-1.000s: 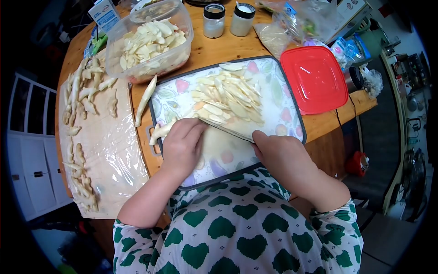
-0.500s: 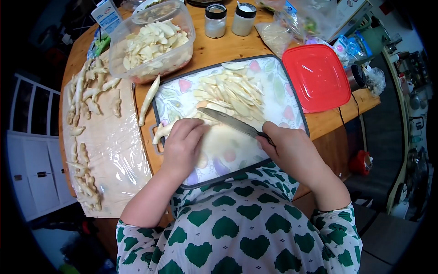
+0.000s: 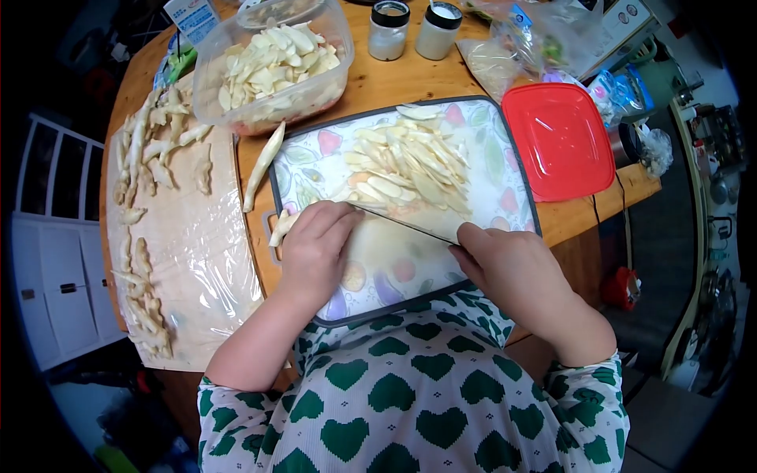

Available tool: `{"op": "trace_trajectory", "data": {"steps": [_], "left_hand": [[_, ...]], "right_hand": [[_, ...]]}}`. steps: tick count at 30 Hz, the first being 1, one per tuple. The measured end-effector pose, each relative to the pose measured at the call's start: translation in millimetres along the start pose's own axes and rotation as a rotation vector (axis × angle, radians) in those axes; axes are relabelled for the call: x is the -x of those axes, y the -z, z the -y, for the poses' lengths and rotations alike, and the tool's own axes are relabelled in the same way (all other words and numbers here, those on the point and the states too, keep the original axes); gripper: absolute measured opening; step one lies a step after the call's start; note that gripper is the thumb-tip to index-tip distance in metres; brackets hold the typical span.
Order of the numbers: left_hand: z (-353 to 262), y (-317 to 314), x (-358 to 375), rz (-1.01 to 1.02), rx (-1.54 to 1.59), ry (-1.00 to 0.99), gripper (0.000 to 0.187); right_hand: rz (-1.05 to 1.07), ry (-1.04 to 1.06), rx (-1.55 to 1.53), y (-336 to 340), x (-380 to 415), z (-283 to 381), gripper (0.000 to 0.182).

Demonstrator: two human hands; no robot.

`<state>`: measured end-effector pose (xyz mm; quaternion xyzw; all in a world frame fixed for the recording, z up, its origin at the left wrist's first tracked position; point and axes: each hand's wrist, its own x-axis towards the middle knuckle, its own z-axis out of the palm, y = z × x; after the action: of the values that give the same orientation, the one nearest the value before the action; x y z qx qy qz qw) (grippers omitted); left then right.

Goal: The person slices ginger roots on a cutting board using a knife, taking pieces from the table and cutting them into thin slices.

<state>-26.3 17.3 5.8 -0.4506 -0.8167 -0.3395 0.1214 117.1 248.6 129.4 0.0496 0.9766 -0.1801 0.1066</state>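
Note:
My left hand (image 3: 313, 251) is closed over a peeled ginger root (image 3: 281, 227), whose end sticks out past the fingers on the left. In my right hand (image 3: 509, 264) is a kitchen knife (image 3: 406, 224), seen edge-on as a thin dark line, its tip by my left fingertips. Both hands are over the flower-patterned cutting board (image 3: 493, 150) with a dark rim. Just beyond the blade, a heap of pale ginger slices (image 3: 414, 162) covers the board's upper middle. One long peeled piece of ginger (image 3: 264, 167) lies beside the board's left edge.
A clear plastic container (image 3: 339, 83) of slices stands behind the board. Whole ginger roots (image 3: 146, 162) lie on a plastic-covered sheet (image 3: 197, 268) at left. Two black-lidded jars (image 3: 389, 35) stand at the back. A red lid (image 3: 558, 142) and plastic bags (image 3: 544, 47) are at right.
The knife has turned from showing its broad side to edge-on, its tip now closer to my left fingers. My left hand stays on the ginger root. The view has shifted slightly.

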Motion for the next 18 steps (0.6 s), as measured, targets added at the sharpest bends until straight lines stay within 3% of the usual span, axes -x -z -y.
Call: {"op": "trace_trajectory", "data": {"steps": [8,13,18], "left_hand": [[-2,1,-3,-0.015,-0.030,0.012,0.025],[1,-4,4,0.004,-0.007,0.011,0.036],[0,-3,1,-0.018,0.034,-0.017,0.034]], "right_hand": [[0.129,0.005,-0.046,8,-23,10,0.007],[0.077,0.145,-0.065,-26,-58,17,0.014],[0.049,-0.009,-0.108,-22,-41,7,0.014]]}}
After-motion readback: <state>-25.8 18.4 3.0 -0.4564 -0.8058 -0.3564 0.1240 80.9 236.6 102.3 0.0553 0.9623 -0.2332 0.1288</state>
